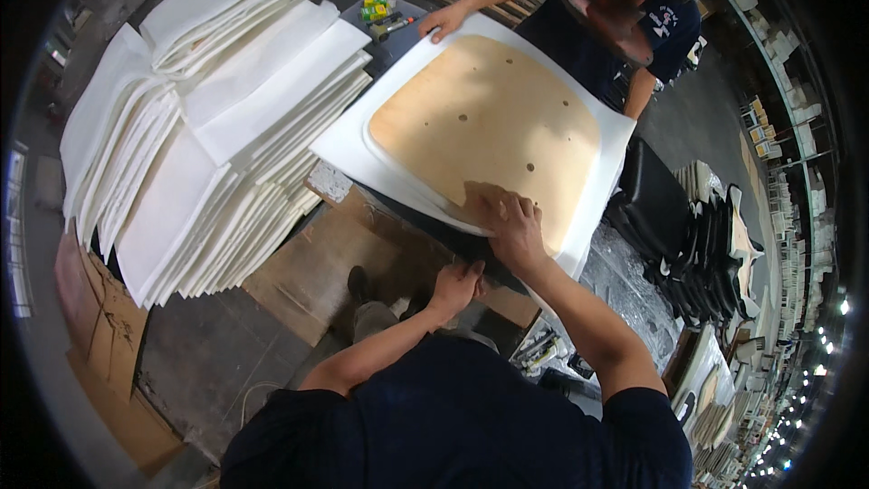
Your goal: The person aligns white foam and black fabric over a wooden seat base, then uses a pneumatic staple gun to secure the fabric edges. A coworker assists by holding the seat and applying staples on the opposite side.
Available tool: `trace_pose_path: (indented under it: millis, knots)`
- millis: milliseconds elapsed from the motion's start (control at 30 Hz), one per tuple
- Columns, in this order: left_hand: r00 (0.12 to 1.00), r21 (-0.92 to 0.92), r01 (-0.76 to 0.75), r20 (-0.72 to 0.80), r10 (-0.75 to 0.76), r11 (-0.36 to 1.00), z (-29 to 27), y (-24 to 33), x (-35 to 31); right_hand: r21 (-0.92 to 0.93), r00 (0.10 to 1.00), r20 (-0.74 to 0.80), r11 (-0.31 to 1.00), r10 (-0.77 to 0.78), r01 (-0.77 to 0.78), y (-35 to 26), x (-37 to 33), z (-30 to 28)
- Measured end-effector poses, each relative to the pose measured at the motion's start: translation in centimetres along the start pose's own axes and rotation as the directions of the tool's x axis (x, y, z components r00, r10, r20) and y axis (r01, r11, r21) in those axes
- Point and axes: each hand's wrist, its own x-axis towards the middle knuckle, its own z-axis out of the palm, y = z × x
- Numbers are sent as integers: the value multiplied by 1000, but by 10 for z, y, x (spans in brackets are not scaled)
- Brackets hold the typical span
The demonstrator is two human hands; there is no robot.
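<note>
A tan plywood panel [480,113] with rounded corners and several small holes lies on a white foam sheet [342,134], which overhangs the stand beneath. My right hand [518,234] is over the near edge of the panel, its fingers bent together against the wood and casting a shadow; what they pinch, if anything, is hidden. Just below the stand's near edge, my left hand [460,288] is closed, fingers curled in, and its contents cannot be made out. Across from me, a co-worker's hand [444,23] rests on the far left corner of the sheet.
A tall stack of white foam sheets [240,118] stands at left. Black padded pieces [652,199] are piled at right, beside plastic film [625,267]. Small green and yellow boxes [375,7] and markers sit behind the panel. Cardboard [312,263] lies on the floor.
</note>
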Motion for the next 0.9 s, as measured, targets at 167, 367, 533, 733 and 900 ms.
trace_pose_path:
  millis: [167, 367, 533, 733, 900]
  knots:
    - [984, -135, 6, -175, -29, 991, -52, 32, 20, 14, 999, -28, 999, 47, -47, 3, -8, 3]
    - [836, -320, -166, -548, -39, 933, -177, 99, 90, 23, 1000, -4, 1000, 11, -11, -6, 5, -2]
    - [758, -20, -346, -595, 267, 938, -188, 110, 97, 14, 1000, 18, 1000, 17, -17, -1, -5, -1]
    - [848, -174, -251, -514, 130, 952, -205, 115, 101, 2, 997, 27, 998, 67, -68, -9, 6, -6]
    - [903, -390, -253, -424, 71, 886, -255, 159, 119, 88, 971, 193, 983, 142, -162, -23, 5, -36]
